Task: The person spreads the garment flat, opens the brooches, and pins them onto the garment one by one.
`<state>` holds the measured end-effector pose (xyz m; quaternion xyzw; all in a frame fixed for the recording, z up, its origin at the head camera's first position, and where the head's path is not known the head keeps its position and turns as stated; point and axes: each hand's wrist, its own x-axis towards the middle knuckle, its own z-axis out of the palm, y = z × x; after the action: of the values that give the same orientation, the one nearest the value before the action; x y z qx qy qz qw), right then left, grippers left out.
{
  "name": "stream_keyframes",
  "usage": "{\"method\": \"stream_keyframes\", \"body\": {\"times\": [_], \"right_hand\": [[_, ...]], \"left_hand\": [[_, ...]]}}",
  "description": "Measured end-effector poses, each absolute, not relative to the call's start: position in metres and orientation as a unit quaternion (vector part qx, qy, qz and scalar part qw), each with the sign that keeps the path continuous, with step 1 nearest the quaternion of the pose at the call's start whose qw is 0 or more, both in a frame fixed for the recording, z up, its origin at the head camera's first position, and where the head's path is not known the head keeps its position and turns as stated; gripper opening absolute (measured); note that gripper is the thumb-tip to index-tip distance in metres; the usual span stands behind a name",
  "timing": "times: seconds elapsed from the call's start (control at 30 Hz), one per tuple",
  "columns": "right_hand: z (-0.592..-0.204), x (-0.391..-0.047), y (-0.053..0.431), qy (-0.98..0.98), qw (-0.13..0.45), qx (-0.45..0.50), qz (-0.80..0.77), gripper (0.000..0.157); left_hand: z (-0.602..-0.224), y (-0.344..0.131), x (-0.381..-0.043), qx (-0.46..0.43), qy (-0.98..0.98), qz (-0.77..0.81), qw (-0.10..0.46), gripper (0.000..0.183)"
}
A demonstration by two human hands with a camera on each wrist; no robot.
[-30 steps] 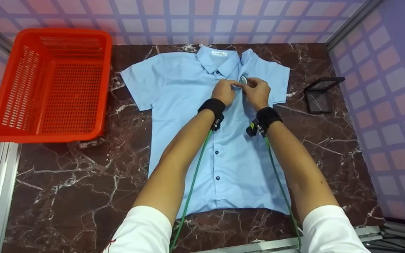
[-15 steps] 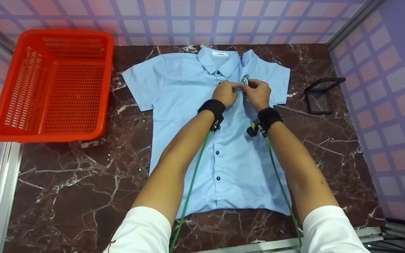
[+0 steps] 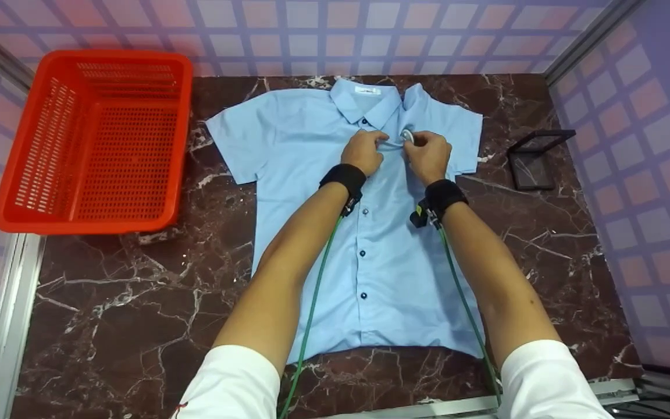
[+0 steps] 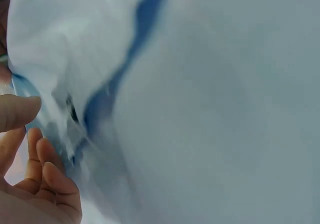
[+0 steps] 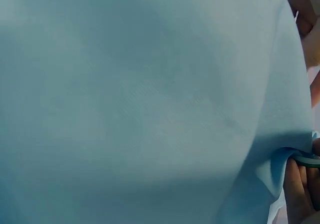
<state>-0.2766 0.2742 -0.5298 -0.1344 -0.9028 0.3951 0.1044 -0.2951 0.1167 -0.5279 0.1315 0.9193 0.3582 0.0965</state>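
A light blue short-sleeved shirt (image 3: 306, 163) with dark buttons lies front up, its collar away from me. At the chest, my right hand (image 3: 430, 156) holds a small round silvery badge (image 3: 407, 136) between thumb and fingers, against the cloth. In the right wrist view the badge's rim (image 5: 307, 160) shows beside bunched fabric. My left hand (image 3: 363, 152) is just left of it, near the button placket, pinching the shirt front; a fold runs from there towards the badge. The left wrist view shows its thumb (image 4: 22, 111) at the cloth, with the other fingers curled below.
A red perforated plastic basket (image 3: 181, 145) stands at the far left. On the right of the dark marble tabletop (image 3: 544, 279) is a black-framed stand (image 3: 533, 187). Checked panels (image 3: 312, 35) close off the back and sides. Green cables (image 3: 314, 308) trail from both wristbands over the shirt.
My left hand has drawn back to the left, away from the badge, pulling a fold in the cloth. The right hand stays at the chest with the badge. The view has shifted slightly.
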Motion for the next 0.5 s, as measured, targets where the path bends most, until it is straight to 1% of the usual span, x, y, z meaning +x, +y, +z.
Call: {"method": "stream_keyframes", "body": {"times": [0.2, 0.5], "right_hand": [[-0.5314, -0.2771, 0.2727, -0.914, 0.110, -0.122, 0.370, 0.024], [-0.5353, -0.2770, 0.2692, -0.921, 0.115, -0.110, 0.355, 0.022]], "left_hand": [[-0.5311, 0.1090, -0.2972, 0.125, 0.950, 0.273, 0.086, 0.041], [-0.5304, 0.1066, -0.2977, 0.124, 0.962, 0.212, 0.123, 0.043]]}}
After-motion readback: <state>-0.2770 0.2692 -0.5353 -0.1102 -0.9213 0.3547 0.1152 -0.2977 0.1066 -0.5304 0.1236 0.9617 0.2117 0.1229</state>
